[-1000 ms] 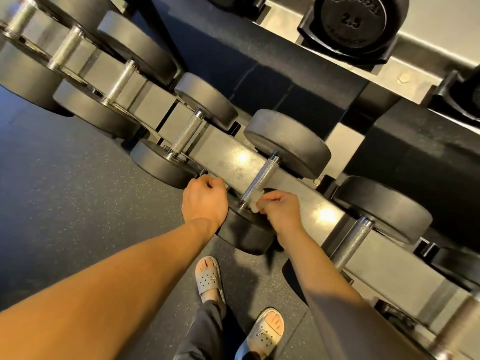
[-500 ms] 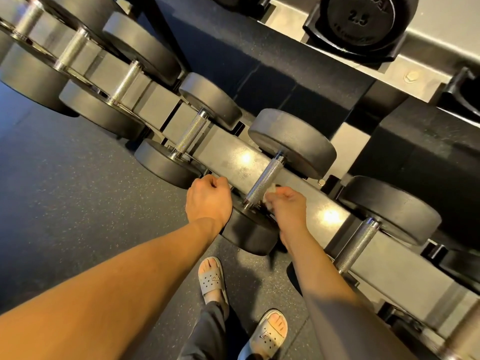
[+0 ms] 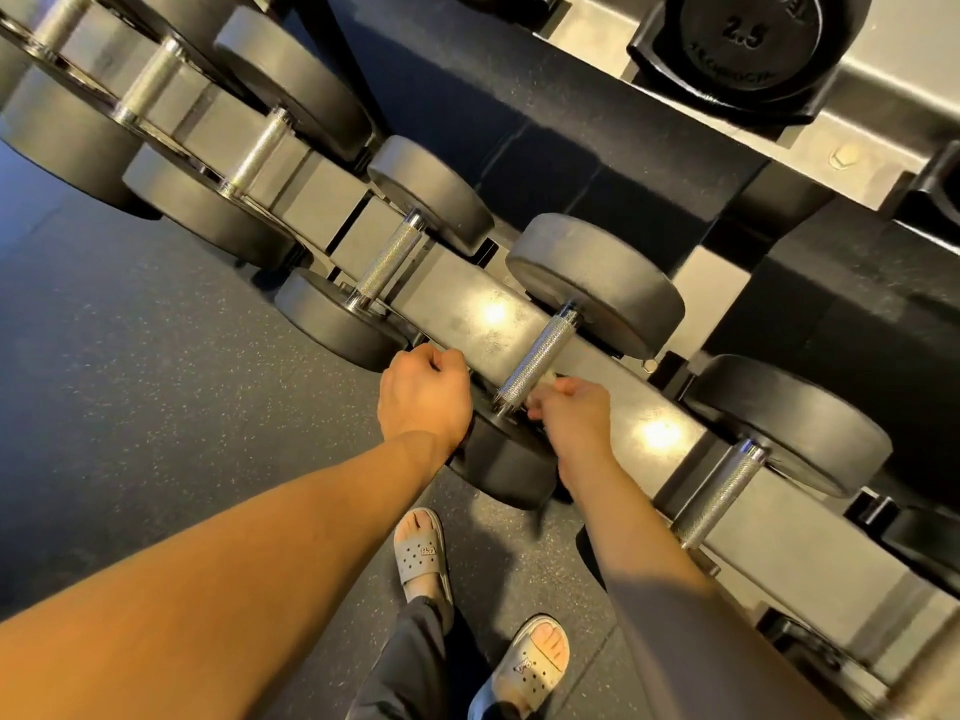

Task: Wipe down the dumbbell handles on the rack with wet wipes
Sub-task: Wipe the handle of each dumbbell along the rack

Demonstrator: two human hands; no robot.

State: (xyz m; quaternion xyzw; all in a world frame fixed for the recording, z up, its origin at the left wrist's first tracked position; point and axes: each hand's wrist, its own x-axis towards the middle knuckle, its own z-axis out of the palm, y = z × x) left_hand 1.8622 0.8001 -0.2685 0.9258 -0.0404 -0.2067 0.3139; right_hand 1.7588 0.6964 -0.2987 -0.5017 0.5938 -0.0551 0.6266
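**Wiping the middle dumbbell.** The right hand (image 3: pixel 574 415) pinches a small crumpled white wet wipe (image 3: pixel 548 377) between the thumb and curled fingers. It holds the wipe against the right side of the knurled steel handle (image 3: pixel 537 350), near the handle's front end and just above the black round front head (image 3: pixel 506 470). One second earlier the wipe showed as a plain white wad right at that front end. It has since moved a little up and round to the handle's right flank, and it is now mostly hidden by the fingers. This suggests a stroke in progress on the lower part of the handle, while the stretch towards the black round rear head (image 3: pixel 597 283) is bare of the wipe at this moment. The left hand (image 3: pixel 423 397), left of the handle's front end at the edge of the grey metal rack rail (image 3: pixel 467 304), has kept its place. Its fingers are curled into a fist, and nothing can be seen held in them. The neighbouring knurled handle to the right (image 3: pixel 722 491) and the one to the left (image 3: pixel 387 267) lie untouched. Whether either has been wiped cannot be told.
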